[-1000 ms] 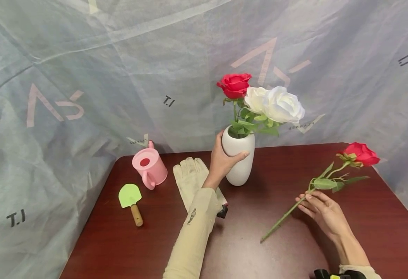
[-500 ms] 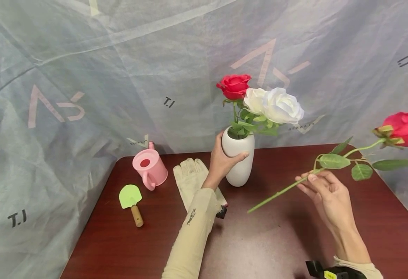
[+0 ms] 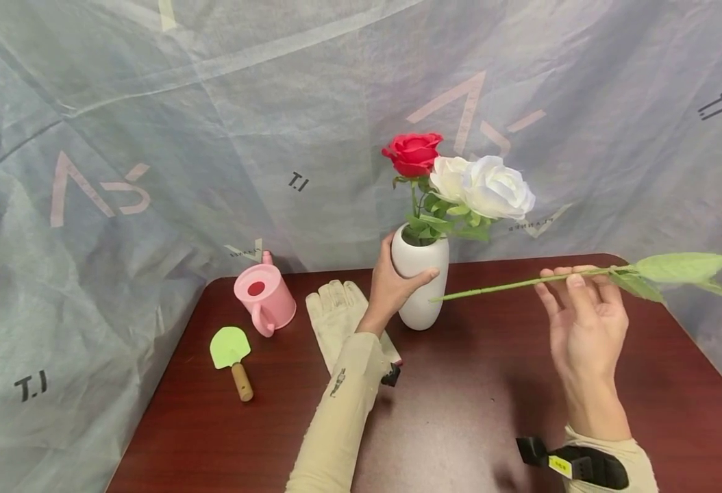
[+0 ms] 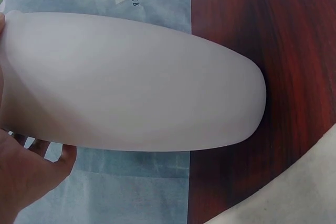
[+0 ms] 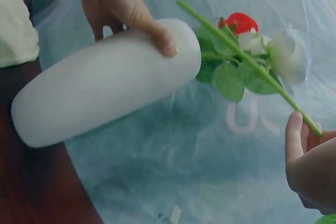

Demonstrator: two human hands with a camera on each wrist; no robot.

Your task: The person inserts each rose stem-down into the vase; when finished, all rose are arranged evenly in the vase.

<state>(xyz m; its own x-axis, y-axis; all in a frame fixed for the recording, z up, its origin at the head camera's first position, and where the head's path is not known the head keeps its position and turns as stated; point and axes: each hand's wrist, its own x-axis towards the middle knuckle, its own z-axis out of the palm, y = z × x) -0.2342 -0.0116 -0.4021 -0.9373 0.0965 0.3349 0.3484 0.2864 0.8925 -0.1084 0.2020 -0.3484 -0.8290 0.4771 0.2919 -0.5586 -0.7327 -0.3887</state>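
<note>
My left hand (image 3: 396,282) grips the upper part of a white vase (image 3: 421,301), thumb across its front, fingers behind. The vase stands upright on the table and holds a red rose (image 3: 413,155) and white roses (image 3: 498,187). My right hand (image 3: 588,329) pinches the green stem (image 3: 509,286) of another rose between thumb and fingers, above the table. That stem lies nearly level, its cut end overlapping the vase's front in the head view; its bloom is mostly past the right edge. In the right wrist view the stem (image 5: 236,48) crosses in front of the vase's flowers.
A pink watering can (image 3: 268,301) stands at the table's back left. In front of it lies a small trowel (image 3: 231,356) with a green blade and wooden handle. Pale work gloves (image 3: 336,318) lie beside my left forearm. A grey printed sheet (image 3: 312,123) hangs behind the table.
My right hand has risen and turned, lifting the rose and swinging its stem from slanted to nearly level, cut end toward the vase. The bloom has moved right, mostly out of view. My left hand stays.
</note>
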